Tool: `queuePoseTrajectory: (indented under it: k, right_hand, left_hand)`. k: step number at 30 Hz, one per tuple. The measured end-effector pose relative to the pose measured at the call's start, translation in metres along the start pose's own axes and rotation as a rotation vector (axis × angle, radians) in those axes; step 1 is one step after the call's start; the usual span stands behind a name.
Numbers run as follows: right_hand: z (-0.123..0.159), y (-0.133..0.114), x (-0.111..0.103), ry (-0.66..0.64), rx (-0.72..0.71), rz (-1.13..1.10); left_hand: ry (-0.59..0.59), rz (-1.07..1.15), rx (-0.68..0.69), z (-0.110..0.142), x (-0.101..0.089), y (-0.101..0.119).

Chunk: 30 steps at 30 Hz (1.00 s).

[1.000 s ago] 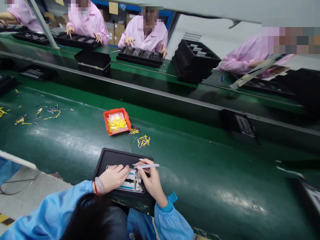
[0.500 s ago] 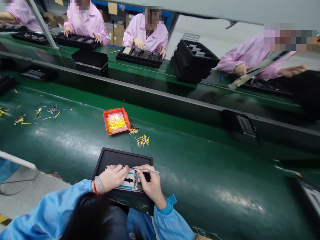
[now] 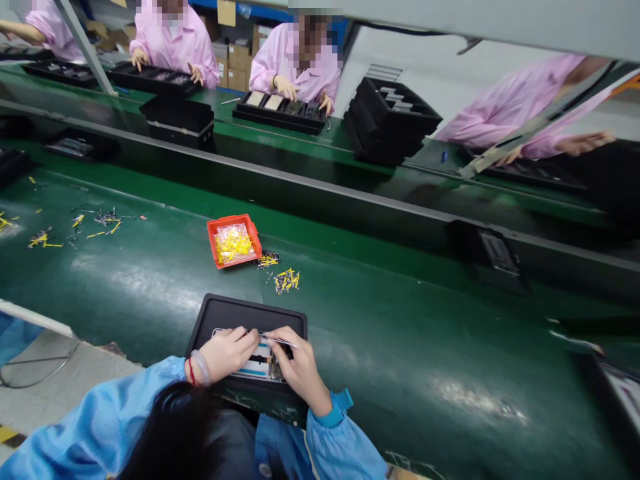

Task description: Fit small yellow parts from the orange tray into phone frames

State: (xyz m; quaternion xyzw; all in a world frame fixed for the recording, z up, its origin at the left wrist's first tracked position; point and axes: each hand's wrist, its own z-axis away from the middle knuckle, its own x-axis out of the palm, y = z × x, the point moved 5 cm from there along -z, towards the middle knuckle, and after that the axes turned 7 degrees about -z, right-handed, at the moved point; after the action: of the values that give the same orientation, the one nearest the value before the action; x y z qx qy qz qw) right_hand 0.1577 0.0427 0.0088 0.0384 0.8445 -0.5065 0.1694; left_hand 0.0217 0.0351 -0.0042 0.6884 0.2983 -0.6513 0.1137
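An opened phone body (image 3: 260,367) with blue strips and small metal parts lies in a black tray (image 3: 225,310) before me. My left hand (image 3: 226,357) rests over its left side, fingers bent and pressed together near the upper edge. Whatever those fingertips grip is too small or hidden to make out. Slim metal tweezers (image 3: 286,342) are pinched in my right hand (image 3: 301,370), with the tips meeting my left fingertips over the phone body's upper edge. Part of the phone body is covered by both hands.
Beyond the tray stands a red bin (image 3: 212,243) with small yellow parts in a clear bag. Small yellow-and-black parts (image 3: 287,281) lie beside it, others farther left. A moving-belt-like strip with black trays (image 3: 495,253) runs behind. Across it, people in pink work at trays (image 3: 280,120).
My right hand has shifted slightly left, and the tweezers have moved left and tilted more toward my left fingertips. My left hand stays nearly in place.
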Motion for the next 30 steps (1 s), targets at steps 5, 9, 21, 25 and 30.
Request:
queuePoseTrajectory:
  k: [5,9,21,25,30]
  right_hand:
    - [0.001,0.000,0.008,0.012,-0.026,0.132]
    - [0.003,0.001,0.007,0.059,-0.017,0.153]
    - [0.003,0.000,0.005,0.110,0.023,0.041]
    - [0.002,-0.001,0.004,0.131,0.012,0.046]
    - [0.002,-0.001,0.003,0.149,0.007,0.051]
  left_hand:
    - [-0.003,0.014,-0.029,0.000,0.001,0.001]
    - [0.005,0.027,-0.043,0.003,0.002,-0.002]
    - [0.040,0.077,0.014,0.008,0.002,-0.006]
    - [0.035,0.085,0.000,0.005,0.000,-0.006]
    - [0.044,0.082,-0.004,0.005,0.000,-0.004]
